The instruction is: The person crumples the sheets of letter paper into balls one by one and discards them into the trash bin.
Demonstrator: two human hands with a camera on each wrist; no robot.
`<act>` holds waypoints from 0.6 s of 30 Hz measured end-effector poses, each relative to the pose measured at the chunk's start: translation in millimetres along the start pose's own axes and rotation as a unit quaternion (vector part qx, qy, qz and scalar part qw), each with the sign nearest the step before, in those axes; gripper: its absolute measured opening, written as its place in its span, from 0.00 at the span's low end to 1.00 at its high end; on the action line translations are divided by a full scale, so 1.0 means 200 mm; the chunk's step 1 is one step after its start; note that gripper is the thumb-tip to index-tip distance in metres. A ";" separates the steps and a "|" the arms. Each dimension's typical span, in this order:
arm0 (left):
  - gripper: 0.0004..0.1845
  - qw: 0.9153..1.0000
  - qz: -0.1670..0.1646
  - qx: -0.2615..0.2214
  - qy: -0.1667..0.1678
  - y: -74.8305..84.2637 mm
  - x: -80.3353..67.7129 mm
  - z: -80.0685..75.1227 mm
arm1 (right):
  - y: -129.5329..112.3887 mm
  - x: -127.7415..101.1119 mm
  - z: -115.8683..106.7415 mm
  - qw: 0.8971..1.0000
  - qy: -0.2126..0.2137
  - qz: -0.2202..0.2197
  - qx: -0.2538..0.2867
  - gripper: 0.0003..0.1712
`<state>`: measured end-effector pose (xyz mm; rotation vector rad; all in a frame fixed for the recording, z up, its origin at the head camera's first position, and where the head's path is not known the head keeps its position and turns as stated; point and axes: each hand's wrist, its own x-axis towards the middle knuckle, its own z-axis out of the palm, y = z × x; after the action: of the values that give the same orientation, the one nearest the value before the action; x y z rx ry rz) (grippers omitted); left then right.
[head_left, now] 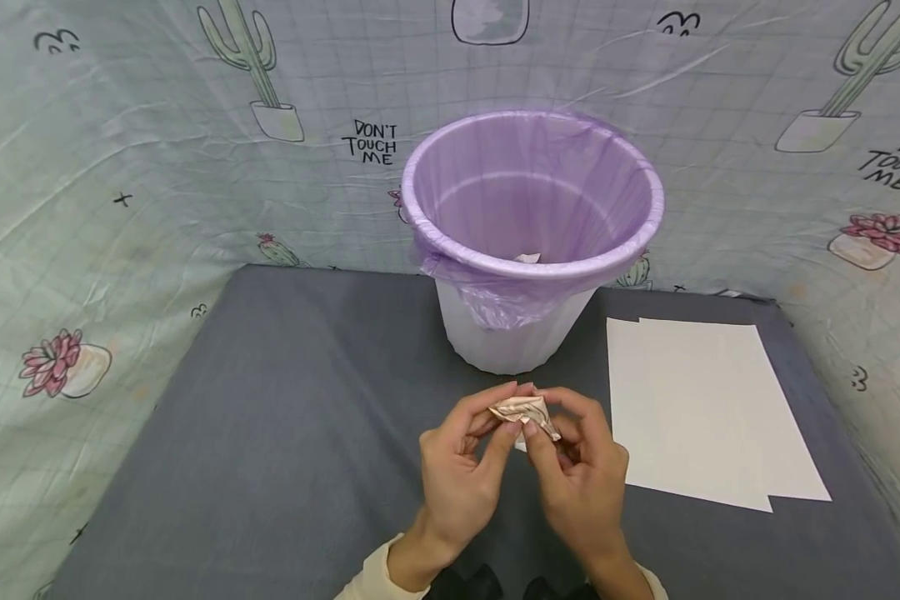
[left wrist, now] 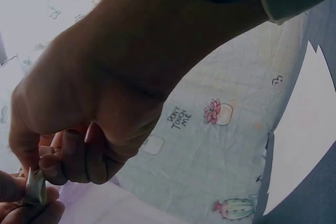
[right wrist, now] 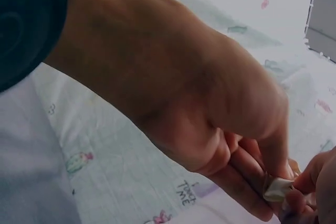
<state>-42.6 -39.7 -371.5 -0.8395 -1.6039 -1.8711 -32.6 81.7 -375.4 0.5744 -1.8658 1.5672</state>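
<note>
A small crumpled piece of paper (head_left: 523,410) is pinched between both hands, just in front of the bin in the head view. My left hand (head_left: 459,479) grips its left side with thumb and bent fingers. On the other side, my right hand (head_left: 587,483) pinches it, the two thumbs close together. The left wrist view has the paper (left wrist: 35,188) at the lower left, partly hidden by fingers. At the lower right of the right wrist view, a pale folded part of the paper (right wrist: 277,188) shows between the fingertips.
A white bin (head_left: 506,333) lined with a purple bag (head_left: 487,208) stands behind the hands; a white scrap (head_left: 527,258) shows inside. White paper sheets (head_left: 690,408) lie overlapping at the right on the grey cloth (head_left: 307,417). Printed fabric (head_left: 330,67) hangs around the back and sides.
</note>
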 end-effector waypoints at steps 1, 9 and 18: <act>0.19 1.000 0.009 0.008 0.005 0.00 0.00 0.00 | -0.01 0.00 0.00 1.000 0.003 0.000 -0.007 0.19; 0.08 0.971 0.159 0.166 0.057 0.00 0.00 0.05 | -0.05 -0.01 0.02 0.999 0.031 0.020 -0.004 0.18; 0.20 0.989 0.096 0.104 -0.030 0.00 0.01 0.02 | -0.02 0.01 0.01 0.991 0.017 0.048 0.127 0.18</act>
<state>-43.2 -36.8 -369.0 -0.9295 -1.6566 -1.5286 -32.2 78.8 -370.5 0.5712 -1.7018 1.8821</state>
